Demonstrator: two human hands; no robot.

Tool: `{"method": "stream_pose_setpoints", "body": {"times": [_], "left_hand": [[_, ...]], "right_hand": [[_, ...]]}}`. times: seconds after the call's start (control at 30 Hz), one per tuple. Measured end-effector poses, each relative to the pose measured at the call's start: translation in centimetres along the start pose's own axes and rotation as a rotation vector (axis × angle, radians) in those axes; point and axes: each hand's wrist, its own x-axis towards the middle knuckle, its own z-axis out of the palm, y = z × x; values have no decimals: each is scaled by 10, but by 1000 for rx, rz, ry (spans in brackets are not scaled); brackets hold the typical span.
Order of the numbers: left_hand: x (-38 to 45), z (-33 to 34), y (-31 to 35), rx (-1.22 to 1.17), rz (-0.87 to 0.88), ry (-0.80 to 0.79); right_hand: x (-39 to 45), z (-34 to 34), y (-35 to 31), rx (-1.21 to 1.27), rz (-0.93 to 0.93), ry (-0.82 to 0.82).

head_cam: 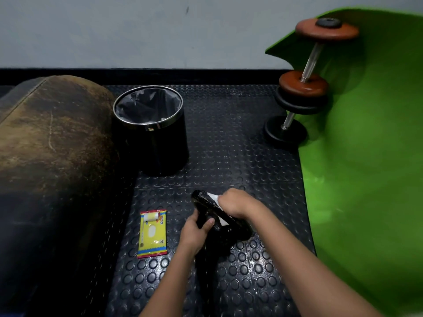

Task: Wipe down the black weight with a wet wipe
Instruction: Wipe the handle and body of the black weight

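Observation:
The black weight (207, 203) stands tilted on edge on the studded black floor mat, low in the middle of the view. My left hand (196, 229) grips its lower left side, thumb across the dark face. My right hand (235, 203) holds a white wet wipe (215, 197) against the weight's upper rim; a second corner of the wipe shows below the hand. Much of the weight's right part is hidden under my right hand. A yellow pack of wet wipes (152, 233) lies flat to the left of my left hand.
A black bin (160, 147) with a steel rim and grey liner stands behind the weight. A worn brown padded bench (52, 138) fills the left. A green mat (366, 156) curls up on the right, with dumbbells (304, 88) leaning against it.

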Motion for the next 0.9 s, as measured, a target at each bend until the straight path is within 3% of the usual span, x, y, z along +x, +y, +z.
{"method": "stream_pose_setpoints", "body": {"times": [0.3, 0.63, 0.77, 0.9], "left_hand": [[2, -1, 4, -118, 33, -40], [2, -3, 4, -9, -10, -47], [-6, -4, 18, 53, -12, 10], [-13, -10, 38, 88, 144, 117]], "right_hand": [[14, 3, -42, 85, -115, 9], [-27, 16, 40, 116, -46, 53], [-36, 33, 33, 136, -26, 246], [-26, 49, 6, 11, -167, 409]]}}
